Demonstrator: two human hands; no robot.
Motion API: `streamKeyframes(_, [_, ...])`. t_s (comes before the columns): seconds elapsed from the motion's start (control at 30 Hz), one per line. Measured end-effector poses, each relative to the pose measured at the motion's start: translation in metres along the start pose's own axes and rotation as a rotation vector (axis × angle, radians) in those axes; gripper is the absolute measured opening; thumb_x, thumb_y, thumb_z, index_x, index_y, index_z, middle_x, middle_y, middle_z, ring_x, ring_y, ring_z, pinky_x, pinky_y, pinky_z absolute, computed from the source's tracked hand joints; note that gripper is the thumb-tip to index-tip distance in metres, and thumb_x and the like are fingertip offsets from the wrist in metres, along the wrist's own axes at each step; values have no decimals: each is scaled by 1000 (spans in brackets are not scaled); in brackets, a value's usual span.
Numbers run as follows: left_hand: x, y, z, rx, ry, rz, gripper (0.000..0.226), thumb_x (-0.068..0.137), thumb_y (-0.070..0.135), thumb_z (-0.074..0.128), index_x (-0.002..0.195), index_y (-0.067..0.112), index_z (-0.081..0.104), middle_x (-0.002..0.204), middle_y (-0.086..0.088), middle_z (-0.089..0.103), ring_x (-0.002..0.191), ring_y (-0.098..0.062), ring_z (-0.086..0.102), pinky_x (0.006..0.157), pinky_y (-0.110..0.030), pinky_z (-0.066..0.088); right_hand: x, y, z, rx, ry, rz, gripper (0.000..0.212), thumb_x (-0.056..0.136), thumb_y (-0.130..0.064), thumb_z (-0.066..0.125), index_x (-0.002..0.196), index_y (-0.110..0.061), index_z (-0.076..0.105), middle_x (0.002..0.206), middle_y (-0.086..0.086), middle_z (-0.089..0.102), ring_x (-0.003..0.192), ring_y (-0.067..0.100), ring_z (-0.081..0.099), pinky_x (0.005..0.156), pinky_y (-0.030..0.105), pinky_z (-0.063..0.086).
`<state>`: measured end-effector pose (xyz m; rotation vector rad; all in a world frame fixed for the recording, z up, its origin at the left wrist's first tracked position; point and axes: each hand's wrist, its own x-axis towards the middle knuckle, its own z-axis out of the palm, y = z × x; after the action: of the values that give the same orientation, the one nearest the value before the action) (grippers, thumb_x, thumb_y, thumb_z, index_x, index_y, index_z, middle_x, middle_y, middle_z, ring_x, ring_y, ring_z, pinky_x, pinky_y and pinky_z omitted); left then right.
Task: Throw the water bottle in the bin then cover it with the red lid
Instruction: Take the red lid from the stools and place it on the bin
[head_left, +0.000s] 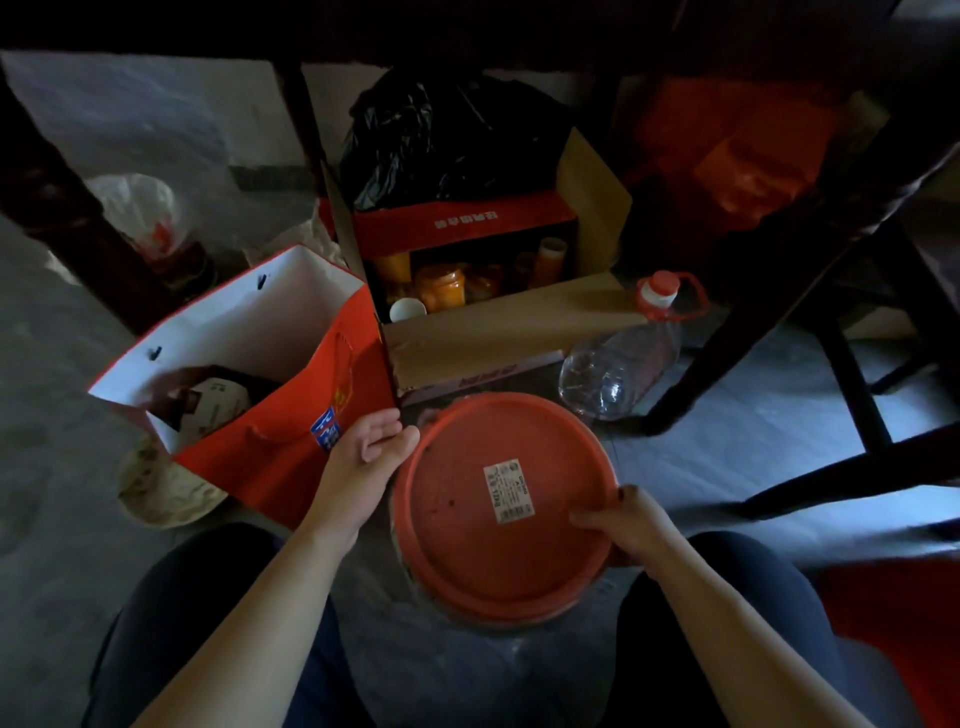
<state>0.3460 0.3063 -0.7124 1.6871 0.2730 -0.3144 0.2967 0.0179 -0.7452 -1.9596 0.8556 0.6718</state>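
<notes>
The round red lid (467, 525) with a white label in its middle lies flat on top of the bin, which it hides almost fully; only a sliver of the bin's rim (498, 621) shows beneath its near edge. My right hand (621, 522) grips the lid's right edge. My left hand (371, 441) is open, palm up, at the lid's upper left edge, touching or nearly touching it. A large clear plastic bottle (621, 366) with a red cap and handle lies on the floor beyond the lid, to the right.
A red paper gift bag (291, 415) stands open at the left. Behind the lid sits a cardboard box (498, 322) holding orange jars, with a black plastic bag (452, 140) on top. Dark table and chair legs (769, 322) stand at the right. My knees flank the bin.
</notes>
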Motion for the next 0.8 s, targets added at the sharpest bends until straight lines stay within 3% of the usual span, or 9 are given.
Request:
streamKeyframes(0.1, [0, -1, 4, 0, 1, 6, 71, 68, 56, 74, 127, 21, 55, 114, 12, 58, 109, -2, 55, 103, -37, 45, -1, 0, 6, -276, 96, -68, 57, 61, -47, 73, 100, -7, 67, 82, 8, 74, 66, 22, 72, 55, 30, 57])
streamKeyframes(0.2, [-1, -4, 9, 21, 14, 11, 52, 79, 39, 69, 126, 19, 56, 119, 3, 59, 106, 0, 55, 102, -37, 46, -6, -3, 11, -422, 109, -77, 65, 61, -57, 64, 106, -10, 63, 92, 5, 71, 84, 26, 71, 70, 34, 58])
streamKeyframes(0.3, [-2, -8, 13, 71, 25, 23, 45, 84, 30, 68, 126, 17, 56, 125, -2, 59, 105, 0, 55, 93, -27, 46, -18, -12, 9, -589, 57, -24, 56, 73, -46, 65, 119, -13, 60, 105, 3, 64, 103, 24, 66, 85, 36, 56])
streamKeyframes(0.4, [-2, -11, 15, 123, 40, 39, 46, 83, 32, 69, 125, 18, 56, 126, -2, 59, 109, -7, 57, 91, -25, 45, -25, -19, 11, -669, 155, -31, 94, 76, -46, 70, 149, -11, 22, 140, 15, 41, 129, 32, 46, 98, 43, 47])
streamKeyframes(0.43, [-1, -11, 16, 141, 44, 46, 47, 83, 33, 69, 125, 19, 56, 126, -1, 59, 111, -10, 57, 91, -25, 44, -28, -23, 13, -688, 213, -93, 99, 77, -44, 71, 151, -13, 13, 143, 17, 36, 132, 35, 40, 100, 45, 45])
streamKeyframes(0.5, [-2, -11, 20, 176, 52, 63, 48, 82, 33, 70, 126, 18, 55, 125, 2, 58, 113, -13, 56, 88, -23, 43, -34, -34, 18, -735, 277, -244, 95, 78, -39, 69, 150, -18, 11, 142, 18, 34, 132, 37, 36, 102, 48, 43])
streamKeyframes(0.63, [-5, -9, 27, 200, 55, 77, 44, 83, 29, 70, 123, 18, 55, 120, 4, 56, 114, -15, 54, 90, -25, 41, -39, -56, 39, -858, 141, -355, 97, 78, -45, 72, 152, -25, 12, 150, 20, 23, 138, 40, 26, 107, 53, 38])
streamKeyframes(0.8, [-3, -10, 31, 196, 53, 73, 40, 83, 27, 71, 119, 20, 57, 117, 5, 57, 115, -16, 54, 92, -26, 42, -35, -75, 69, -989, -17, -359, 96, 83, -34, 71, 154, -33, 6, 161, 22, -4, 147, 43, 3, 106, 55, 38])
